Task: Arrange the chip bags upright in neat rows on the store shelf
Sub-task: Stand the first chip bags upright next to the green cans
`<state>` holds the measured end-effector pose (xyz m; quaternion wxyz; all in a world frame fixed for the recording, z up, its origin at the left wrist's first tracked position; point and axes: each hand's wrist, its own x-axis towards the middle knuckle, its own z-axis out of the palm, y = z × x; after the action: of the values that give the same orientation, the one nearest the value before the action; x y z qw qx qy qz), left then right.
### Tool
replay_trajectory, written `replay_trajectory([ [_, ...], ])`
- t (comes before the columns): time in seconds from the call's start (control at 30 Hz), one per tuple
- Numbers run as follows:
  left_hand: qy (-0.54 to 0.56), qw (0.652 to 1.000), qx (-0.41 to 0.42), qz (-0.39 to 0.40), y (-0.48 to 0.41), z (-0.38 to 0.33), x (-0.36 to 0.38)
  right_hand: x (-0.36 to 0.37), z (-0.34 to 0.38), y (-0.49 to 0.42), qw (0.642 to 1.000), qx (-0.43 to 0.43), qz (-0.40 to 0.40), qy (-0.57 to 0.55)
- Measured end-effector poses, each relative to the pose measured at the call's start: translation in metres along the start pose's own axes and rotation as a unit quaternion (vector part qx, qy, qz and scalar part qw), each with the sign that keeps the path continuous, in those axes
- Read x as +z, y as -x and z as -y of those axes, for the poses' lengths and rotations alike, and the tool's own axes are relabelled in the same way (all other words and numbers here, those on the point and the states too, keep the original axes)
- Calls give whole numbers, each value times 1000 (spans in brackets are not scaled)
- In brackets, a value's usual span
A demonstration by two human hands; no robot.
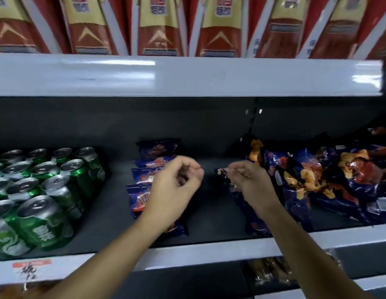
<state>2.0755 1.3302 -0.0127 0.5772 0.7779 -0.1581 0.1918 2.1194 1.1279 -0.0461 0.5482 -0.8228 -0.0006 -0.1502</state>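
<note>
Forearms: both reach in from the bottom edge, over the shelf lip.
Cans: green with silver tops, an upright block at far left of shelf.
Row: four dark blue chip bags with orange-red print, upright, one behind another. Stands right of cans, with bare shelf between.
Left hand: fingers curled in toward thumb, nothing seen in it. Sits in front of row and hides part of the front bags; contact can't tell.
Right hand: thumb and fingers pinch the top seal of held bag.
Held bag: same dark blue, glossy, hangs down from the pinch between row and pile. Bottom is near shelf front; whether it rests on shelf can't tell.
Pile: blue bags with yellow chip pictures, tilted and overlapping, not upright, on right part of shelf.
Red packs: red and yellow, upright side by side on the level above.
</note>
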Motion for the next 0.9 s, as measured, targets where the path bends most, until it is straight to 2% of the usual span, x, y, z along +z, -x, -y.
replay_trajectory([
  [0.07, 3, 998, -56, 35, -9, 4, 39, -18, -8, -7, 1000, 17, 9, -4],
  [0.2, 23, 961, -272, 42, -36, 33, 108, -45, -25, -17, 999, 30, 35, -25],
  [0.4, -68, 922, -381, 7, -61, 70, 169, -56, -35, -32, 995, 20, 75, -59],
  [0.47, -90, 915, -393, -9, -67, 72, 177, -56, -37, -35, 993, 20, 90, -68],
  [0.57, -52, 910, -410, -25, -74, 75, 178, -56, -41, -37, 991, 26, 109, -75],
  [0.67, -17, 913, -401, -74, -73, 77, 172, -62, -43, -42, 991, 29, 108, -70],
  [0.83, 73, 934, -315, -152, -69, 68, 147, -60, -41, -53, 988, 48, 105, -103],
  [0.9, 81, 950, -252, -164, -66, 60, 138, -56, -36, -56, 986, 64, 100, -114],
])
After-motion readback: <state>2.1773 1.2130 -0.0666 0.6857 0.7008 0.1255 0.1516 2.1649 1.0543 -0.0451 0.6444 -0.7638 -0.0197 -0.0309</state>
